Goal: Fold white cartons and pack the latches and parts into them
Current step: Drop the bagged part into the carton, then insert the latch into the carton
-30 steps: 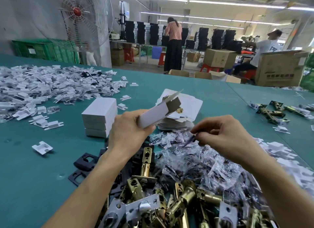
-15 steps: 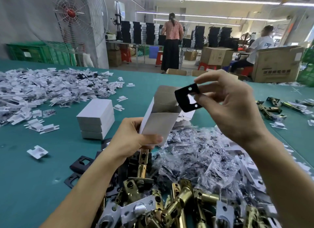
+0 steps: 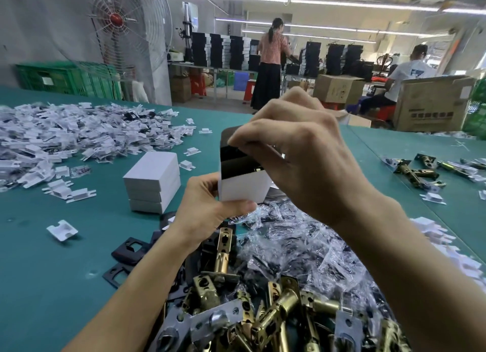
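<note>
One white carton upright, mouth up; left grip clamped on base; right grip at mouth, hold unclear.

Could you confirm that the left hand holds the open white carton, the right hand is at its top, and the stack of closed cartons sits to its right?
Not quite: the head view shows the stack of closed cartons left of the open white carton. The left hand does hold it, the right hand at its top.
</note>
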`<move>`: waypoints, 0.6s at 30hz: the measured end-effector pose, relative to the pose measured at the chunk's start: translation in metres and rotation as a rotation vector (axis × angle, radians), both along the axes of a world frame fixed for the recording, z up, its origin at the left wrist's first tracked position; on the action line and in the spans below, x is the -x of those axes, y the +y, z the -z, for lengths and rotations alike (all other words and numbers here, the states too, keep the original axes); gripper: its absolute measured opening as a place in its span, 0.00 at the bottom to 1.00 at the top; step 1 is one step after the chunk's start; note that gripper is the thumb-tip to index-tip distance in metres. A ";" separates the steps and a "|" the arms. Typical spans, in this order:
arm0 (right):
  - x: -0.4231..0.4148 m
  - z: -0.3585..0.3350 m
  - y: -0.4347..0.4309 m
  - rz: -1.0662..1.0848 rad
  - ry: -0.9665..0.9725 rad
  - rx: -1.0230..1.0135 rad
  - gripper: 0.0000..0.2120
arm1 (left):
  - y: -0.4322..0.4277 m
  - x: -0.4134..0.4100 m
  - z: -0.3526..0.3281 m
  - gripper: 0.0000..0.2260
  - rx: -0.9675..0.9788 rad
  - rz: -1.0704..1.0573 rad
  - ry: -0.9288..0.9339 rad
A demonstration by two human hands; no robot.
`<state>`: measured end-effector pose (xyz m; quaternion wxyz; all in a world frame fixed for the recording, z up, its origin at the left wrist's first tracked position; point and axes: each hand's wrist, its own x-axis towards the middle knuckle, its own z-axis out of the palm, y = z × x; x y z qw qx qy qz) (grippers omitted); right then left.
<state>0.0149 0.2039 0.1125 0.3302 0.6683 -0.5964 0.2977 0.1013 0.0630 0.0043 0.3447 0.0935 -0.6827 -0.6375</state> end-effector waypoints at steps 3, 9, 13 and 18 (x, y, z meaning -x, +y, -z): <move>0.001 -0.002 -0.006 0.107 -0.010 -0.121 0.07 | 0.000 0.001 0.001 0.15 -0.021 -0.009 -0.013; 0.004 -0.005 -0.014 0.238 -0.133 -0.324 0.12 | -0.003 0.003 0.006 0.18 -0.014 -0.061 -0.076; 0.013 -0.009 -0.020 0.357 -0.089 -0.511 0.15 | -0.002 0.004 0.007 0.21 -0.019 -0.087 -0.106; 0.016 0.001 -0.010 0.160 -0.246 -0.159 0.12 | -0.004 0.004 0.005 0.15 -0.144 -0.066 -0.046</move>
